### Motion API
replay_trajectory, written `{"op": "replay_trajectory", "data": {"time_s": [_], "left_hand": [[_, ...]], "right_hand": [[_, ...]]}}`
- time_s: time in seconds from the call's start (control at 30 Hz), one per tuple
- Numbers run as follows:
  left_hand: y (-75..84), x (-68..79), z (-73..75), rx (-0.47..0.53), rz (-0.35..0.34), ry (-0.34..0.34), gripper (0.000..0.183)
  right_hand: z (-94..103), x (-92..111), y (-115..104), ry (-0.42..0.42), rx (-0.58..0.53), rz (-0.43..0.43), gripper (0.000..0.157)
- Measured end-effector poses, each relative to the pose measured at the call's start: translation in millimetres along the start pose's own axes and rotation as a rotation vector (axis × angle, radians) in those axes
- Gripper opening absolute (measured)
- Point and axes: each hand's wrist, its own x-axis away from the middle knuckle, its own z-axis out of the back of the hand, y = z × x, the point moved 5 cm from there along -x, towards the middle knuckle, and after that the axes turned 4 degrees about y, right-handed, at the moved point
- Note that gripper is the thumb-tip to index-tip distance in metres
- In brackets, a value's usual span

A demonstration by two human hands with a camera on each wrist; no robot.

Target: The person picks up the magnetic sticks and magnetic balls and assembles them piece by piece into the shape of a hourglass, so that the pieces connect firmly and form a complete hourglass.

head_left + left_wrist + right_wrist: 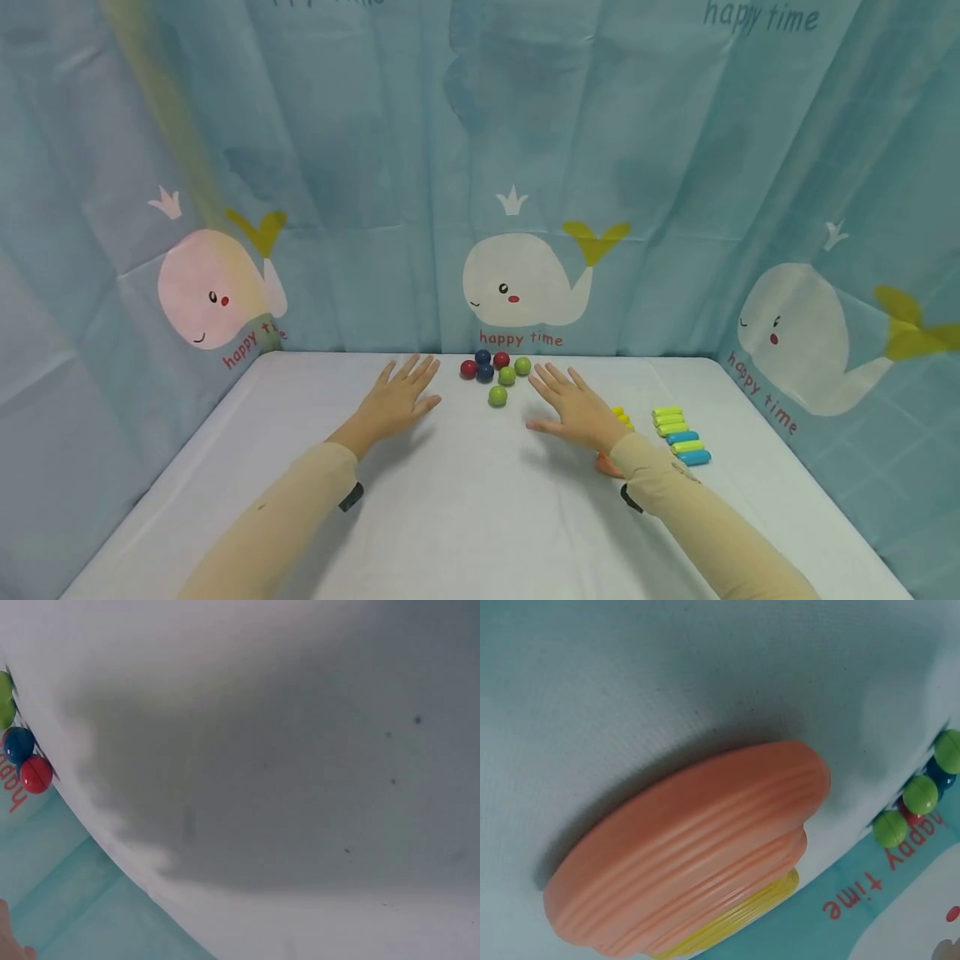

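Both hands stretch out over the white table, palms down with fingers spread, each casting a shadow beneath it. My left hand (397,402) holds nothing and lies left of a cluster of small balls. On the other side of that cluster is my right hand (576,410), also holding nothing. The cluster mixes red balls (468,369), dark blue balls (485,372) and green balls (498,396). Under the right wrist lie ridged orange pieces (690,840), partly hidden by the sleeve in the head view. A yellow ridged piece (735,915) sits just beyond them.
Right of the right hand, a slanting row holds lime-green sticks (670,420) and blue sticks (694,457). A light blue curtain (360,275) with whale prints encloses the table (450,517) at the back and sides. The balls sit near the table's back edge.
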Motion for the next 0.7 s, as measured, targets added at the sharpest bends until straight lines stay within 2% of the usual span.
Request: {"op": "replay_trajectory", "data": {"time_s": [0.27,0.7], "left_hand": [[7.6,-0.9,-3.1,-0.003,-0.022,0.002,0.069],[18.8,7.0,-6.0,0.0,-0.063,-0.028,0.069]], "right_hand": [[-2.3,4,-2,-0.023,-0.002,0.013,0.087],[-10.5,10,-11,-0.05,-0.04,0.013,0.087]]}}
